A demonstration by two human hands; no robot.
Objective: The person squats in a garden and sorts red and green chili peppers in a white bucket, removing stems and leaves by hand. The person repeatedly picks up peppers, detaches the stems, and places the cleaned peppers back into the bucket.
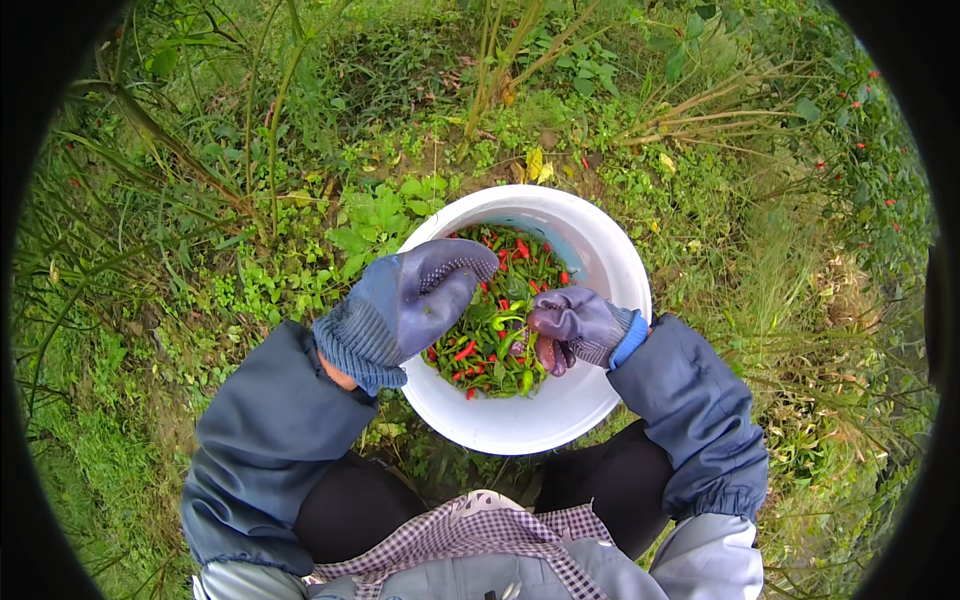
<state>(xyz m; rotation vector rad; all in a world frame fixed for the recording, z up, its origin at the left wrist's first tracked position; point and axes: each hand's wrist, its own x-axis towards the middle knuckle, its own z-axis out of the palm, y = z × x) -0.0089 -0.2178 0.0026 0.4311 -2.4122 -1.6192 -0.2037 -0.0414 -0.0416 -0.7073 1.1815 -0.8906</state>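
Observation:
A white plastic bucket (pixel 517 433) stands before me between my knees, partly filled with red and green chili peppers (pixel 480 367) mixed with leaves. My left hand (pixel 420 304), in a purple rubber-coated glove with a blue knit cuff, hovers over the bucket's left side. Its fingers curl toward the thumb, and whether they hold anything is hidden. Over the right side, my right hand (pixel 576 324) wears a matching glove. Its thumb and fingers pinch together at the end of a light green chili pepper (pixel 507 319) above the pile.
Weeds and grass (pixel 300 292) surround the bucket. Bare plant stalks (pixel 172 154) rise at the left, with more stems (pixel 491 71) beyond the bucket. Chili plants with red fruit (pixel 862 135) stand at the far right. My knees, in black trousers (pixel 360 510), flank the bucket's near side.

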